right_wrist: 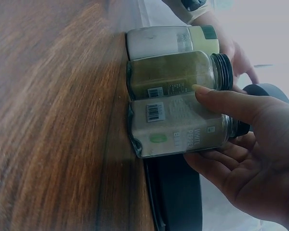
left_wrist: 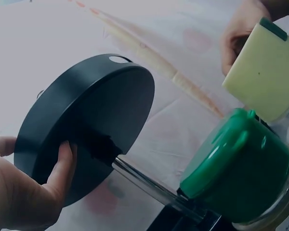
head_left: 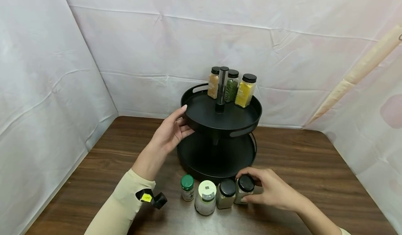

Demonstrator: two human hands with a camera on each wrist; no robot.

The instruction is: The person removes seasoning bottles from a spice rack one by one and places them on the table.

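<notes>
The right hand (head_left: 271,190) pinches the end jar (head_left: 241,195), on the tabletop (head_left: 295,151) by another jar (head_left: 225,200). It looks like glass, so maybe slippery and breakable; hold its sides. The left hand (head_left: 169,132) grips the top tray (head_left: 201,111).

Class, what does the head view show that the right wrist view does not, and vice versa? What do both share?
Only the head view: three black-capped glass jars with tan, green and yellow contents on the round black upper tray, and a small green-capped shaker.
Only the right wrist view: white rectangular barcode labels.
Both: the right hand, its fingers on a square black-lidded glass jar.
</notes>
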